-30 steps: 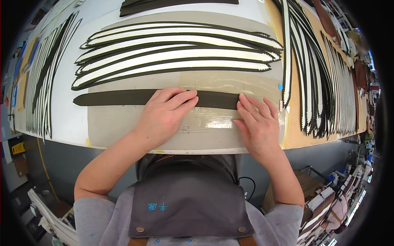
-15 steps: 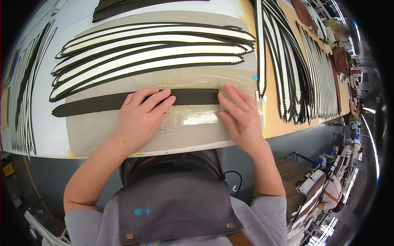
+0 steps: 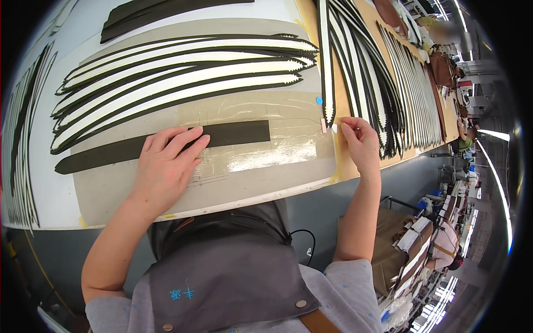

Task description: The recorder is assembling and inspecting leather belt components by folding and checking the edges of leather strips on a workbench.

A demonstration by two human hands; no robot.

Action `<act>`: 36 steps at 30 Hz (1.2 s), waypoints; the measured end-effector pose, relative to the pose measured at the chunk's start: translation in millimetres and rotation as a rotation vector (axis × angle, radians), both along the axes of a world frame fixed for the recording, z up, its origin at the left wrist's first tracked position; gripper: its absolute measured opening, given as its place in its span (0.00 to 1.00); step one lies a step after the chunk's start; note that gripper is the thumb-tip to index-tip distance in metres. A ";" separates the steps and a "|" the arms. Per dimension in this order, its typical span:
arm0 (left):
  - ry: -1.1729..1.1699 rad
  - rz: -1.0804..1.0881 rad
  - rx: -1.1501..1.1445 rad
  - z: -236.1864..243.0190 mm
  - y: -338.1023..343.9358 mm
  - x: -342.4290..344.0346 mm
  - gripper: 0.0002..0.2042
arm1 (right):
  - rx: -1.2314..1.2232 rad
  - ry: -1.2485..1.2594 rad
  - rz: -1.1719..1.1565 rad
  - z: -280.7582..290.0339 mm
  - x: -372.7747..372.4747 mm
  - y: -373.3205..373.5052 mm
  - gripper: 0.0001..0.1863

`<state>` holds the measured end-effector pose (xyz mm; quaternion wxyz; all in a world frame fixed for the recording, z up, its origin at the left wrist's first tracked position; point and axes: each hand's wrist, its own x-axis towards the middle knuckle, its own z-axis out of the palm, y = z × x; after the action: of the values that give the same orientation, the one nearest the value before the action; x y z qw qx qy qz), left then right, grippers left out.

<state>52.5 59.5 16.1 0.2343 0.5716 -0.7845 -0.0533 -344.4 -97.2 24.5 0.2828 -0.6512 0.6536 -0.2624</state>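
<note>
A dark flat strip (image 3: 239,133) with one pointed end and one square end lies on the grey board (image 3: 255,172), which has fine lines under a glossy film. My left hand (image 3: 169,164) lies on the strip with its fingers flat. Off to the strip's right, my right hand (image 3: 361,139) is closed, thumb and index close together beside a yellowed tape edge; what it holds, if anything, is too small to tell. Near it are a small pink piece (image 3: 323,125) and a blue dot-shaped piece (image 3: 319,100).
Black-and-white strips (image 3: 183,72) are heaped behind the dark one; more (image 3: 363,77) hang along the tan board on the right, others (image 3: 25,139) at far left. Dark pieces (image 3: 172,14) lie at the back. A co-worker (image 3: 447,247) shows at lower right.
My right hand has left the strip's square end and moved right, its fingers now curled. My left hand stays on the strip. The view has shifted.
</note>
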 end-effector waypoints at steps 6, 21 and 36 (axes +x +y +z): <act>0.030 0.002 0.021 2.3 1.0 2.0 0.21 | -0.013 0.082 0.091 3.3 11.1 -1.4 0.11; 0.052 -0.002 -0.008 -10.0 2.7 4.2 0.19 | 0.164 -0.416 0.403 40.0 173.0 54.9 0.06; 0.156 -0.011 -0.102 -20.5 0.5 3.5 0.18 | 0.215 -0.194 0.390 15.9 233.6 42.8 0.06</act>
<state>56.0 60.0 -4.5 0.3233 0.5487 -0.7687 -0.0590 -110.8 -54.5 40.5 0.4572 -0.7031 0.5093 -0.1931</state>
